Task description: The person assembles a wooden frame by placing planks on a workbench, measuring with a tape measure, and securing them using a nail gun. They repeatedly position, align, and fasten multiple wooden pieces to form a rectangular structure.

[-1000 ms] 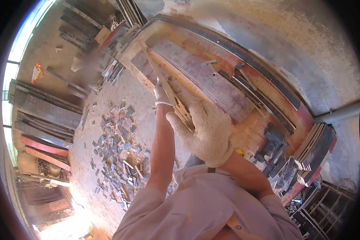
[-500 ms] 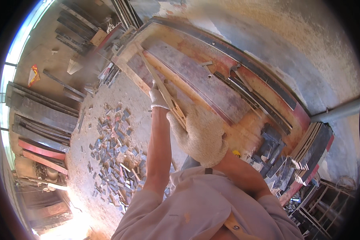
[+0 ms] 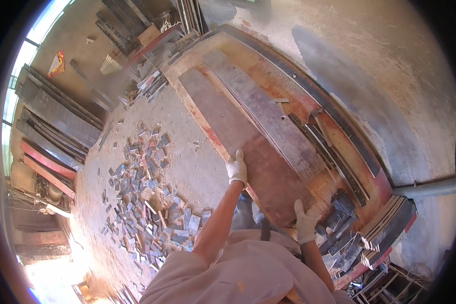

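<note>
A long reddish-brown board (image 3: 248, 157) lies flat on the work table, its near end close to my body. My left hand (image 3: 237, 169), in a pale knit glove, grips the board's left edge about midway along, with the fingertips on top. My right hand (image 3: 306, 223), also gloved, holds the board at its near right corner; part of its grip is hidden. A second dusty board (image 3: 268, 111) lies alongside on the right, with a narrow gap between them at the near part.
Dark strips and a hammer (image 3: 319, 124) lie at the table's right. Dark blocks or a tool (image 3: 339, 213) sit at its near right. Stacked curved planks (image 3: 390, 223) stand beyond. Small offcuts (image 3: 147, 192) cover the floor at left; long boards (image 3: 61, 111) lean against the wall.
The board was tilted up on edge between my hands; now it lies flat. My right hand has moved right and nearer, and my left hand has moved nearer along the board's edge.
</note>
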